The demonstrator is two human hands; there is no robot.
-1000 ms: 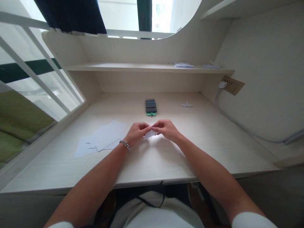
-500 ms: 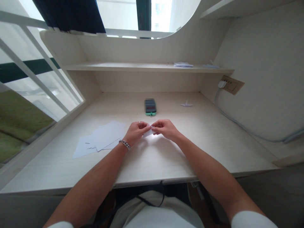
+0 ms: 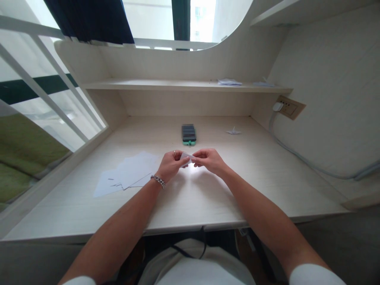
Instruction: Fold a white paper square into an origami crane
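Observation:
A small piece of folded white paper is held up between my two hands, above the middle of the desk. My left hand, with a ring and a chain bracelet at the wrist, pinches its left part between thumb and fingers. The right end is gripped by the thumb and fingertips of my right hand. Part of the paper is hidden behind my fingers. Just beyond my hands lies a dark phone-like device with a green lower edge.
White paper sheets lie overlapping on the left of the desk. A folded paper crane rests at the back right. Folded papers sit on the shelf. A plugged cable runs along the right wall.
The folded paper has turned in my fingers, and its upper edge now shows above my left thumb. My hands have shifted slightly to the right in the view.

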